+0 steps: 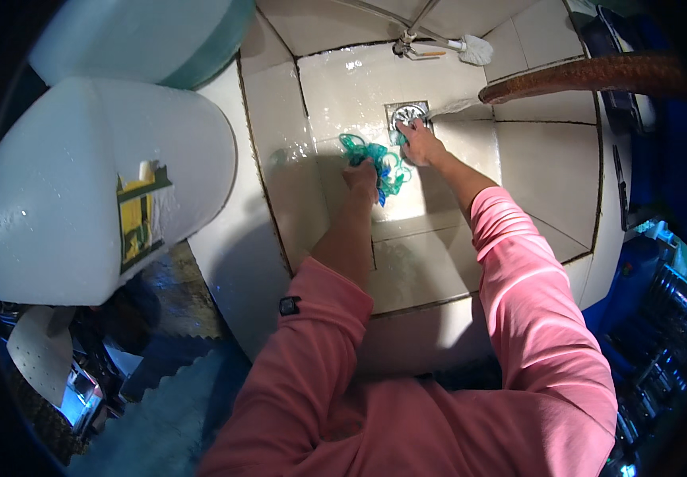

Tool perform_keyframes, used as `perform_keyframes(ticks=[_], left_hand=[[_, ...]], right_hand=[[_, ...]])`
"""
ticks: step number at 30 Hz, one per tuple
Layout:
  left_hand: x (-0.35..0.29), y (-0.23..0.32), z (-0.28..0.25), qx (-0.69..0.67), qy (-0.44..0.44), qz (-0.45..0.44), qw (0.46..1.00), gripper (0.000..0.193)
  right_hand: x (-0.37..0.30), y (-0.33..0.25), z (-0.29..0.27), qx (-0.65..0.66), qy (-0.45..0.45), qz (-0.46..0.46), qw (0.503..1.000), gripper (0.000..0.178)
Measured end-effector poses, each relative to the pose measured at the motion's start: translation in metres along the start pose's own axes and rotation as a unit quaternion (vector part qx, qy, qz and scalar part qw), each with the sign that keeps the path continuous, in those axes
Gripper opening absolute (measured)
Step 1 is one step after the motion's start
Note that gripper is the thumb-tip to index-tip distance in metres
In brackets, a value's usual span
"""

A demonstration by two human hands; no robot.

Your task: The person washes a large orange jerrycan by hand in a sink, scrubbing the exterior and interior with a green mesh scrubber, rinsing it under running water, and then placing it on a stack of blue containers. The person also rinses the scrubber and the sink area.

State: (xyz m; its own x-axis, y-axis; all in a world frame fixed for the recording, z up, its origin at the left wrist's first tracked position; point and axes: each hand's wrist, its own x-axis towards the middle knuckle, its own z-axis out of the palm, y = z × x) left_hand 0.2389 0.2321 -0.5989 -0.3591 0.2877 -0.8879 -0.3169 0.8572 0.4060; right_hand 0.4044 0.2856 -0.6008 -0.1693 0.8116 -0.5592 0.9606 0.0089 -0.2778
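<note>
My left hand [361, 178] is closed around a loose bunch of green, stringy plastic strips [390, 175] with some blue pieces in it, low over the tiled basin [395, 230]. To the right and farther off, my right hand [421, 146] reaches down to a round metal drain grate [409, 111]. Its fingers are bent together at the near edge of the grate. A small greenish bit shows beside them, but what they pinch is too small to make out.
A brown hose [582, 77] enters from the right, water running from its end toward the drain. A tap [405, 46] and a white brush head [476, 50] are at the far wall. A big white plastic container [65, 199] stands left, by the basin's raised rim [260, 159].
</note>
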Motion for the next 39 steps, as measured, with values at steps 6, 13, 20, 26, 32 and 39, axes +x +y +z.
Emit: perform_keyframes(ticks=[6, 13, 20, 26, 32, 39], left_hand=[[-0.01, -0.001, -0.004, -0.019, -0.025, 0.009, 0.999, 0.036], [-0.023, -0.003, -0.008, 0.035, 0.017, 0.097, 0.994, 0.035], [-0.003, -0.02, -0.013, 0.067, -0.011, 0.119, 0.991, 0.049], [-0.01, -0.019, -0.016, 0.082, -0.023, 0.053, 0.995, 0.053], [-0.034, -0.006, -0.016, 0.152, -0.047, 0.041, 0.986, 0.047], [-0.008, 0.0, -0.005, -0.078, -0.316, -0.185, 0.928, 0.033]], right_hand=[[0.0, -0.011, 0.012, -0.001, 0.049, -0.02, 0.999, 0.027], [0.014, 0.0, 0.014, 0.047, 0.06, -0.118, 0.99, 0.025], [-0.027, -0.006, -0.006, -0.039, -0.019, -0.313, 0.949, 0.044], [-0.072, 0.01, 0.011, -0.242, 0.003, -0.389, 0.889, 0.056], [-0.064, 0.013, 0.04, -0.093, -0.056, -0.298, 0.948, 0.021], [-0.04, -0.011, 0.015, 0.496, -0.128, 0.021, 0.858, 0.01]])
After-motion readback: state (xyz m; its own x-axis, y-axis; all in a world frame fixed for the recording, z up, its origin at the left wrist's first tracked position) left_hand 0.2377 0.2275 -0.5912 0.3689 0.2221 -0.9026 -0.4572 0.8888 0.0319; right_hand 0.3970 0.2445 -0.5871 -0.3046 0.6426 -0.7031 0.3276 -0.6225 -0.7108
